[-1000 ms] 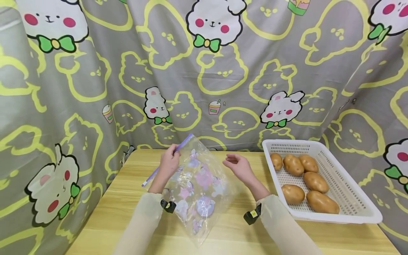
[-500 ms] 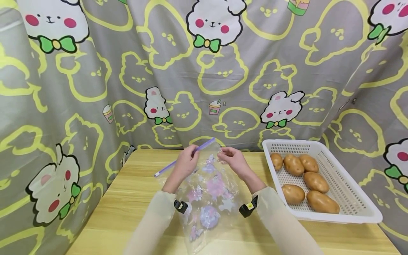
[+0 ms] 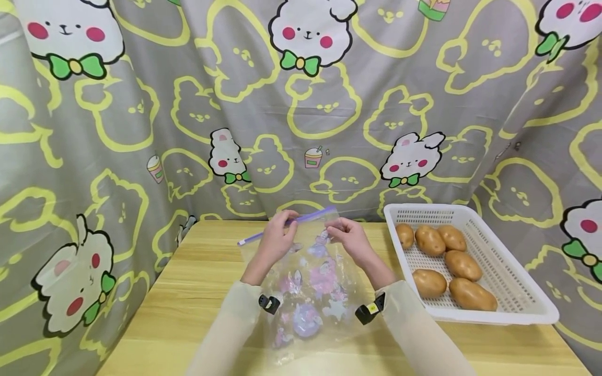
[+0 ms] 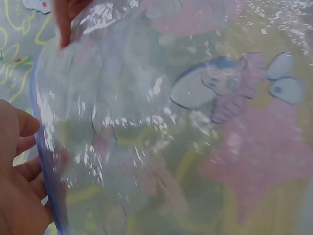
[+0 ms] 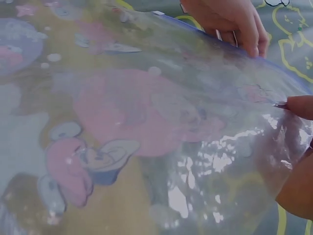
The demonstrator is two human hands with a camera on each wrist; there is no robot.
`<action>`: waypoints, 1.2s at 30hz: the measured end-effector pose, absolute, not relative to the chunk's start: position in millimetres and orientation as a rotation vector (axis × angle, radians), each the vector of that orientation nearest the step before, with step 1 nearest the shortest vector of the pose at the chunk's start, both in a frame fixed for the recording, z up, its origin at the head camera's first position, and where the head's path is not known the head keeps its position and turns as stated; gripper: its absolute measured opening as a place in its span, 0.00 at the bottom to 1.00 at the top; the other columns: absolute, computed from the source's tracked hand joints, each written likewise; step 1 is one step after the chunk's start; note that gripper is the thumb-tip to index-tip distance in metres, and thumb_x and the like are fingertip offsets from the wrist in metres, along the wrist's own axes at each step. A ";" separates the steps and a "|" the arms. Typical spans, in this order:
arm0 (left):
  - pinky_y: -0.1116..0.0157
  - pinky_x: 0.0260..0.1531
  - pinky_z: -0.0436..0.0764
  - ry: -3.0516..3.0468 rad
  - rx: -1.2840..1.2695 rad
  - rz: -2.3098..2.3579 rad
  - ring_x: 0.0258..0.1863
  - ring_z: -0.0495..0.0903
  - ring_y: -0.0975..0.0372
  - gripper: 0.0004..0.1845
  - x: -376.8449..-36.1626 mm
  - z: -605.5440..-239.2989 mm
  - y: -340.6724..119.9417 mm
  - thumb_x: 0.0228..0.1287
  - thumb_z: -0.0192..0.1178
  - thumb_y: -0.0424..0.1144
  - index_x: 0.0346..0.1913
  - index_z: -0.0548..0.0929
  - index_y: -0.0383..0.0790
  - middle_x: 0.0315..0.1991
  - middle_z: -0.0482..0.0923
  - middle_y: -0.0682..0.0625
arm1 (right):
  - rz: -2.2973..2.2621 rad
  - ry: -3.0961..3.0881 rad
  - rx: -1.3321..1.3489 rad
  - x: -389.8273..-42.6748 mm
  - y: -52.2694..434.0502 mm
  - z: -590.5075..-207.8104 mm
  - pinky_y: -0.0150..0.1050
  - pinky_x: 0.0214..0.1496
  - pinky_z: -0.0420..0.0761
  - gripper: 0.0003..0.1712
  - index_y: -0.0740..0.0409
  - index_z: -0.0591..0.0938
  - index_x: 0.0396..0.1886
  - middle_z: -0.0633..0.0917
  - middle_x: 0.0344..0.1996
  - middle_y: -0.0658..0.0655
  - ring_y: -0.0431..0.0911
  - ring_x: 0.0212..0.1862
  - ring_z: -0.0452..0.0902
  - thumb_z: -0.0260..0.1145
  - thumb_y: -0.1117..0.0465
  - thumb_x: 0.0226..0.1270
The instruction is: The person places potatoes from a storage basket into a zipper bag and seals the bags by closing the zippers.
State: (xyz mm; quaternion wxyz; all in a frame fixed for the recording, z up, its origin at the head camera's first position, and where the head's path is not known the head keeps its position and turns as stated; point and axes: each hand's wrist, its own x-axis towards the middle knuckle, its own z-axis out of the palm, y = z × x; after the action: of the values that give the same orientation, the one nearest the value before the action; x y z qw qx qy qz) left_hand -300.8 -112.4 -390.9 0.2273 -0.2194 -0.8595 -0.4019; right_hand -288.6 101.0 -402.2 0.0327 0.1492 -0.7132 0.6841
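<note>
Two hands are working at the mouth of a clear zip bag (image 3: pixel 308 282) printed with pink and purple cartoon figures, and we are holding it up over the wooden bench (image 3: pixel 188 292), its lower end trailing down toward us between our sleeves. We are pinching the purple zip strip (image 3: pixel 287 223) with our left hand (image 3: pixel 277 241), fingers (image 3: pixel 288 215) curled round the top edge, while our right hand (image 3: pixel 350 237) is pinching the near film just below that strip, close beside the left. In the left wrist view the bag is filling nearly the whole picture, its purple edge running past our curled fingers. In the right wrist view a fingertip (image 5: pixel 299 105) is pressing on the film at the rim. Six potatoes (image 3: pixel 447 261) are lying in a white slotted basket (image 3: pixel 512 284) on the bench to our right, well apart from the bag. Patterned cloth (image 3: pixel 141 115) with bears and rabbits is hanging behind the bench
</note>
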 end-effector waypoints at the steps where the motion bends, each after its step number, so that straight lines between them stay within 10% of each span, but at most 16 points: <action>1: 0.60 0.46 0.77 -2.362 -0.584 -1.121 0.44 0.78 0.56 0.10 -300.5 -390.9 -115.0 0.65 0.56 0.32 0.47 0.79 0.36 0.42 0.77 0.46 | 2.114 -2.173 0.456 -288.0 102.2 -403.7 0.37 0.39 0.81 0.13 0.74 0.79 0.46 0.81 0.35 0.58 0.42 0.35 0.78 0.59 0.67 0.68; 13: 0.50 0.58 0.63 -2.213 -0.163 -1.186 0.63 0.57 0.48 0.22 -296.8 -399.5 -149.6 0.60 0.61 0.35 0.58 0.73 0.38 0.63 0.59 0.40 | 2.235 -1.787 0.332 -284.5 109.3 -419.4 0.32 0.36 0.80 0.11 0.81 0.75 0.41 0.82 0.26 0.49 0.39 0.29 0.79 0.59 0.72 0.66; 22: 0.49 0.63 0.62 -2.251 0.096 -1.709 0.66 0.57 0.45 0.38 -296.7 -413.5 -156.5 0.68 0.55 0.44 0.73 0.47 0.37 0.67 0.55 0.35 | 2.309 -1.511 0.377 -283.9 110.9 -420.4 0.29 0.35 0.78 0.11 0.60 0.82 0.31 0.84 0.27 0.50 0.39 0.29 0.79 0.57 0.76 0.65; 36: 0.53 0.58 0.68 -2.168 0.224 -2.078 0.54 0.71 0.49 0.21 -305.7 -427.7 -143.1 0.69 0.50 0.38 0.58 0.67 0.27 0.53 0.70 0.38 | 2.537 -1.249 0.530 -275.9 111.6 -424.8 0.28 0.36 0.78 0.19 0.57 0.82 0.31 0.84 0.29 0.53 0.40 0.32 0.80 0.49 0.78 0.68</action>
State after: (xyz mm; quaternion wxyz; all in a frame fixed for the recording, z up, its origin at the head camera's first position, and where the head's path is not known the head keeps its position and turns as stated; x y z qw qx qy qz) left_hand -305.7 -143.1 -427.7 0.0652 0.0744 -0.7184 -0.6886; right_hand -275.9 111.6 -424.8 0.1318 0.1827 -0.4302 0.8741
